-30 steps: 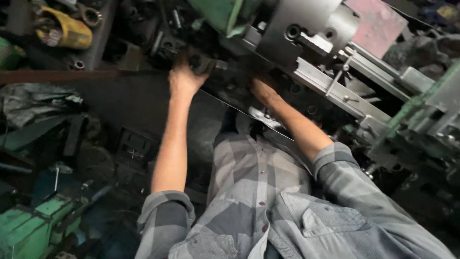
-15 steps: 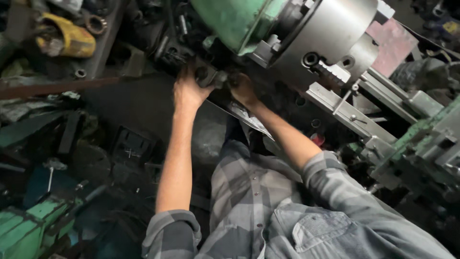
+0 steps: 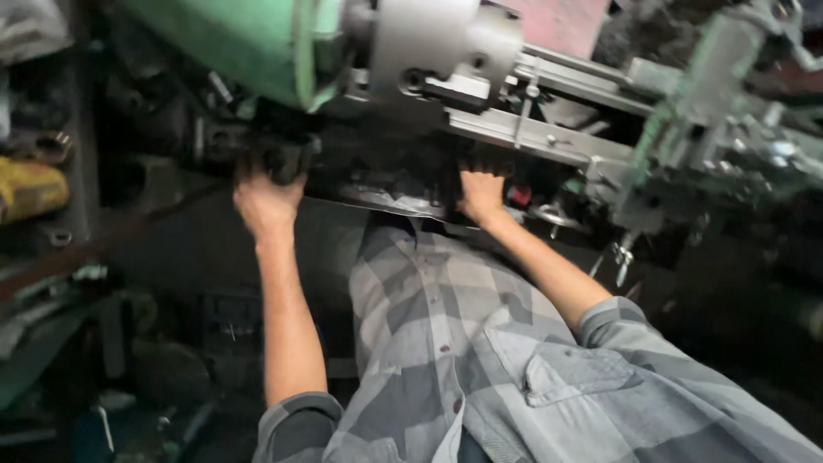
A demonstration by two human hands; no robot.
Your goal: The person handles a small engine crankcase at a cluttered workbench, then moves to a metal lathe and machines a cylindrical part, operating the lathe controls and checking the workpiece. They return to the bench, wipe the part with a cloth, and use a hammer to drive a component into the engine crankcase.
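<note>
I stand at a lathe with a green headstock (image 3: 231, 43) and a grey metal chuck (image 3: 429, 43). My left hand (image 3: 266, 201) reaches under the headstock, fingers wrapped around a dark control knob (image 3: 279, 159). My right hand (image 3: 482, 193) presses its fingers against the dark front of the machine below the bed rails (image 3: 549, 137), next to a small red button (image 3: 519, 195). Whether it grips anything is hidden in shadow. My grey checked shirt fills the lower middle.
The green and grey lathe carriage (image 3: 711, 146) with small handles (image 3: 621, 253) sits to the right. A yellow object (image 3: 30, 189) and metal rings lie on a cluttered shelf at the left. Dark tools and scrap cover the floor at lower left.
My right hand has moved away from my left one, rightward along the machine front. My left hand stays on the knob. The view has shifted so the chuck sits higher.
</note>
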